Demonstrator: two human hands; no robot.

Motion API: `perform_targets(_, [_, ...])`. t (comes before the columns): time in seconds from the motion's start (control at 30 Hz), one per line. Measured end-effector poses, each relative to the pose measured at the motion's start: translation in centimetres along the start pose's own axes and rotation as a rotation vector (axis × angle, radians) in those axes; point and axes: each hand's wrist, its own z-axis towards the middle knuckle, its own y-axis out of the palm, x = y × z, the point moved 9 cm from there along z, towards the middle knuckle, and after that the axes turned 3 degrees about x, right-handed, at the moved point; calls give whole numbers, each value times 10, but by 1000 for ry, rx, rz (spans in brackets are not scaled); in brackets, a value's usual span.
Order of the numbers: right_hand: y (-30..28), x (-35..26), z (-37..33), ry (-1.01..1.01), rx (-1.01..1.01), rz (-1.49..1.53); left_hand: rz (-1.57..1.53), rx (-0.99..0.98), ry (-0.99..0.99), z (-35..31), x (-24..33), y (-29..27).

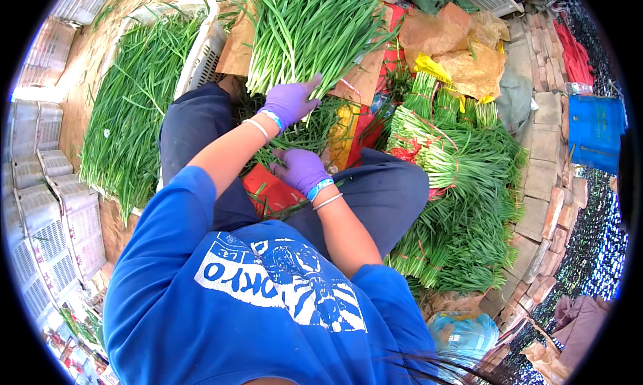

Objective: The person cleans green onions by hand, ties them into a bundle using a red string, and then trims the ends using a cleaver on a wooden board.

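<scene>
My left hand [289,105], in a purple glove, is at the pale stem ends of a large pile of garlic chives [311,33]. Its fingers close around a few stems, whose white ends show below the glove. The pile lies on a brown board [236,46] in front of me. Closer to my body, my right hand [305,170], also gloved in purple, hovers by loose green leaves [288,142] between my legs. Its fingers are slightly bent and apart, and I see nothing held in them. A red surface [271,189] shows beneath this hand.
At left stands a white plastic crate [206,40] heaped with chives. Tied chive bundles [462,204] are stacked at right, beside a brick edging [542,164]. Yellowish plastic sheets [469,53] lie beyond them. White crates [57,217] line the far left. A blue bag [596,130] sits past the bricks.
</scene>
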Motion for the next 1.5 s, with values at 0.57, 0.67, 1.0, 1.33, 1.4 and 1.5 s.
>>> perform_targets(0.57, [-71, 42, -7, 146, 576, 348, -64, -481, -1, -116, -36, -22])
perform_targets(0.67, [-73, 63, -11, 260, 629, 475, 46, -100, -31, -65, -14, -33])
perform_targets(1.0, [-52, 84, -23, 337, 549, 616, 4, -77, 44, -58, -19, 12])
perform_targets(1.33, [-54, 68, -7, 262, 534, 579, 301, 76, 84, -35, -26, -11])
perform_targets(1.4, [-54, 68, -10, 295, 504, 577, 323, 187, 130, -34, -27, -8])
perform_targets(1.5, [-56, 71, -18, 299, 537, 707, 353, 146, 158, -33, -31, 5])
